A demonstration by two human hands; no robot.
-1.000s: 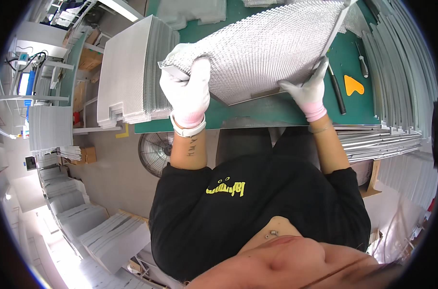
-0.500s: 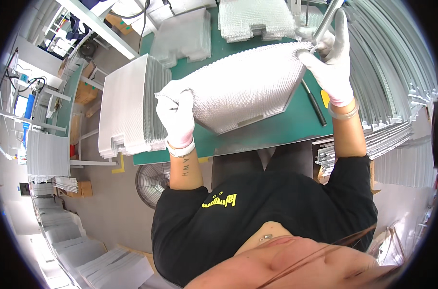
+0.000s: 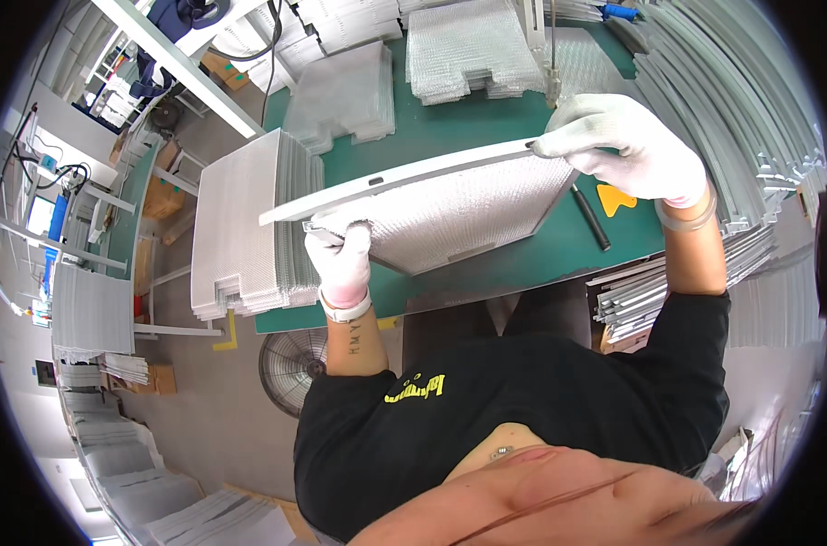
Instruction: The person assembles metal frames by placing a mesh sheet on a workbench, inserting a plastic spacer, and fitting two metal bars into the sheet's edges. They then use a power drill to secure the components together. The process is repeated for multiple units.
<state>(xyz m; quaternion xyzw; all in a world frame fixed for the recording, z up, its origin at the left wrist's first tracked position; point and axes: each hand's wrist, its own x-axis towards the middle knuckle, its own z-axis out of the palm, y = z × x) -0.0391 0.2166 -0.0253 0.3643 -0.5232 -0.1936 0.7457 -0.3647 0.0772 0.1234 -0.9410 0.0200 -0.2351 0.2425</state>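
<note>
A silvery mesh filter panel [image 3: 477, 217] is held tilted over the green tabletop [image 3: 450, 280], its lower edge near the table. My left hand [image 3: 342, 268], in a white glove, is closed on the panel's upper left corner. Along the panel's top edge lies a long pale metal frame strip [image 3: 431, 171] with a small dark slot. Its left end sticks out past my left hand. My gloved right hand [image 3: 630, 146] pinches the strip's right end at the panel's upper right corner. Whether the panel's edge sits inside the strip cannot be made out.
A tall stack of mesh panels [image 3: 236, 218] stands at the left. Two more panel stacks, one greyer [image 3: 340, 91] and one notched [image 3: 472, 45], lie at the back. A black-handled tool [image 3: 592, 218] and yellow scraper [image 3: 616, 200] lie by my right hand. Metal strips [image 3: 732, 118] crowd the right.
My right hand has brought the metal strip down from its raised slant onto the panel's top edge. The left hand keeps the panel's corner and has shifted slightly nearer to me.
</note>
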